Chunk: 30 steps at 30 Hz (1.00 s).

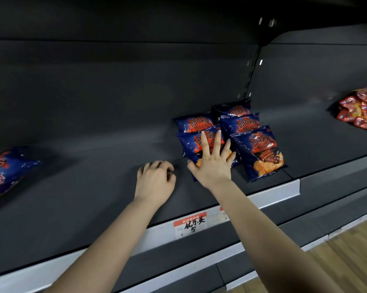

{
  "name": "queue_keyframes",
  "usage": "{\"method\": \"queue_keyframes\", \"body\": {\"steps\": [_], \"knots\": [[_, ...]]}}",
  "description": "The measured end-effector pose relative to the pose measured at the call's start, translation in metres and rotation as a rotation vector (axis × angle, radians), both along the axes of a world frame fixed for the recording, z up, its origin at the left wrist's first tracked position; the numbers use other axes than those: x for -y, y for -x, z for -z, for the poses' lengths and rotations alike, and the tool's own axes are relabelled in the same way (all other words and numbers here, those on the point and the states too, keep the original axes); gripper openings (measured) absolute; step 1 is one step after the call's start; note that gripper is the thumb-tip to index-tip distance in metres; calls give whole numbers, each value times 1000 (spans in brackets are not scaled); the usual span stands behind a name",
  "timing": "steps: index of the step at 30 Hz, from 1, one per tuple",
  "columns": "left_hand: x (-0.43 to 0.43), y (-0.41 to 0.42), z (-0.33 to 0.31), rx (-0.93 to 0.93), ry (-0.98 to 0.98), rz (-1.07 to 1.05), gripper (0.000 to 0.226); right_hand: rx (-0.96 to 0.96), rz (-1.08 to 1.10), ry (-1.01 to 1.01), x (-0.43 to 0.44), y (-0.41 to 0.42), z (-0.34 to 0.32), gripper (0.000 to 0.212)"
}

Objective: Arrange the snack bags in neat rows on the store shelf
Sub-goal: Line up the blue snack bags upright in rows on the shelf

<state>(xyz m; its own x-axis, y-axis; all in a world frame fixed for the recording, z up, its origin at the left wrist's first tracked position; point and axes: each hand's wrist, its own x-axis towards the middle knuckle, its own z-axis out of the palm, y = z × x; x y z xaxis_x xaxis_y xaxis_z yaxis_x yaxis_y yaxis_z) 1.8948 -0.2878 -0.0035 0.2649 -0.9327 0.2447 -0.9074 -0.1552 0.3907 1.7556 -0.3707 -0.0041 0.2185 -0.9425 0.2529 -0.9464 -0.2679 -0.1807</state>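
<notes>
Here the right hand is lying flat on the front-left blue chip bag, just right of the frame's centre. Its fingers are straight and spread, pressing rather than gripping. The left hand is resting on the bare dark shelf just beside it, fingers loosely curled and holding nothing. The pressed bag is sitting at the front of a two-column cluster, with the front-right bag just beside it and the back bags overlapping behind. Judging from this, the step is squaring this bag into its column. The palm should be sliding it with light, even pressure so the puffy pouch is neither crushing nor skating sideways, bringing its lower edge level with its neighbour's. The left hand could be steadying the open left side. A stray blue bag is lying at the far left of the frame, well apart, and is probably the next to join.
</notes>
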Motion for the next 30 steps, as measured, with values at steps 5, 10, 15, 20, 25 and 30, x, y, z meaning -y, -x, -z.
{"method": "queue_keyframes", "body": {"steps": [5, 10, 15, 20, 25, 30], "knots": [[-1, 0, 0, 6, -6, 4, 25, 54, 30, 35, -1, -1, 1, 94], [-1, 1, -2, 3, -21, 2, 25, 155, 78, 77, 1, 0, -2, 89], [-2, 1, -1, 9, -17, 6, 25, 167, 53, 40, 5, 1, 2, 82], [-2, 1, -1, 10, -30, 13, 25, 128, 57, 24, 7, 1, 3, 82], [-1, 1, -1, 12, -30, 16, 25, 111, 62, 20, 6, 1, 2, 81], [-1, 1, -2, 12, -46, 20, 25, 109, 32, 80, -1, -2, -4, 83]]}}
